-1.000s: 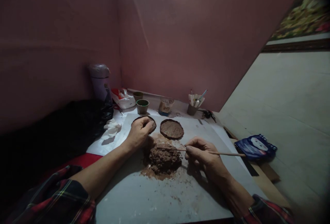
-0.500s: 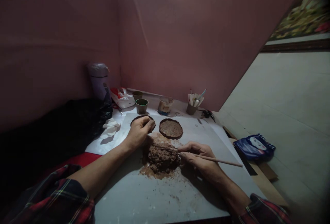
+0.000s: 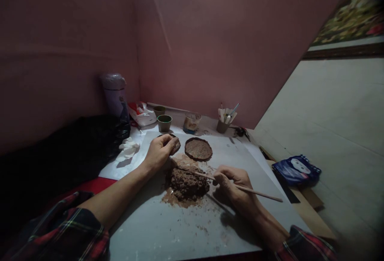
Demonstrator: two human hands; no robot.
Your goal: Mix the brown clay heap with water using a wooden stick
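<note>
My right hand (image 3: 235, 185) grips a thin wooden stick (image 3: 259, 193), whose far end lies over a mound of dark brown, lumpy clay-like paste (image 3: 189, 185). My left hand (image 3: 162, 149) is closed with thumb and fingers pressed together at a round brown dish-like piece (image 3: 177, 147), partly hiding it. Whatever the fingertips may pinch cannot be made out. To the right of that hand lies a second round piece (image 3: 198, 149) with a raised dark rim. Smears and crumbs of paste surround the mound on the white board (image 3: 144, 229).
Two cups (image 3: 165, 123), a glass jar (image 3: 192, 124) and a pot of pens (image 3: 223, 126) stand along the back. White gloves (image 3: 128, 149), a black plastic bag (image 3: 75, 145) and a purple bottle (image 3: 114, 97) are on the left. A blue packet (image 3: 297, 171) lies at right.
My right hand has shifted slightly right and raised its grip on the stick, which now slants more. My left hand has moved a little left, uncovering the right edge of the round piece.
</note>
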